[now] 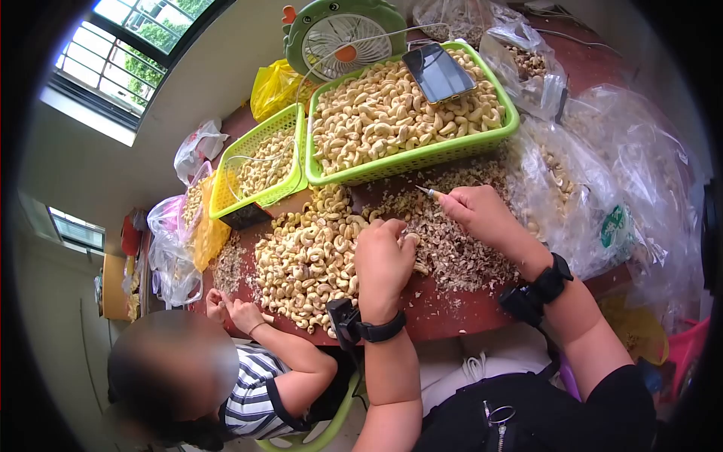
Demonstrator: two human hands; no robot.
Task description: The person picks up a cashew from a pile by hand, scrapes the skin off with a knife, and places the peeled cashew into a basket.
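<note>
My right hand (476, 216) is closed around the handle of a small knife (429, 193), its short blade pointing left above the dark shell scraps. My left hand (385, 260) is curled over the right edge of a heap of cashews (309, 252), and a pale cashew (412, 239) shows at its fingertips. Brown skin peelings (468, 260) lie on the red table (433, 305) between and below my two hands. Both wrists wear black straps with small devices.
A large green basket (414, 164) of cashews holds a phone (439, 73) on top; a smaller yellow-green basket (256, 194) stands left. Behind is a green fan (344, 41). Clear plastic bags (602, 173) crowd the right. Another person (260, 388) sits at lower left, hands at the table edge.
</note>
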